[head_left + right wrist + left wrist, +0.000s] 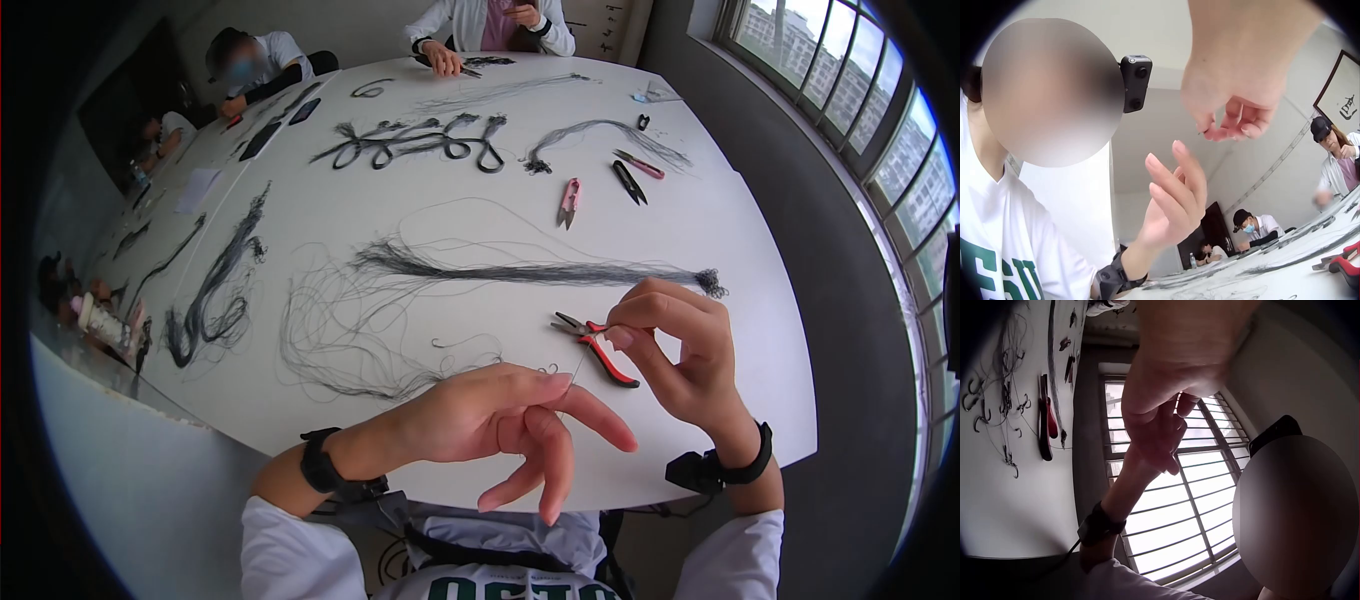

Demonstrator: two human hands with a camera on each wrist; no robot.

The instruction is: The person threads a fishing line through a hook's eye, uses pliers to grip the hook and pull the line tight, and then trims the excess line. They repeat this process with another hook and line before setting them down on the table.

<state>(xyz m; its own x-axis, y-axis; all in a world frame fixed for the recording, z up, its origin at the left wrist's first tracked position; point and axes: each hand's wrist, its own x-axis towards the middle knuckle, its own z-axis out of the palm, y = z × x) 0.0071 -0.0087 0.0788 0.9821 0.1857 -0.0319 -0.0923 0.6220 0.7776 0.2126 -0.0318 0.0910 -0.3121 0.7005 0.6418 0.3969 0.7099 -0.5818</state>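
Note:
My left hand [505,415] is held palm up above the front of the table, its thumb on the side of the index finger and pinching a thin line [577,370]; the other fingers are loosely bent. To its right, the thumb and index finger of my right hand [678,345] pinch the line's upper part. A tiny dark tip [1200,132] shows at those fingertips in the right wrist view; too small to name. Under the hands lie red-handled pliers [612,367]. Small dark hooks [982,419] on lines lie on the table in the left wrist view.
A long bundle of dark line [500,272] crosses the table [700,420], its loose loops spreading left. Farther back are looped bundles [400,145], pink snips [569,203] and black snips [629,183]. Other people sit at the far and left sides; a barred window stands right.

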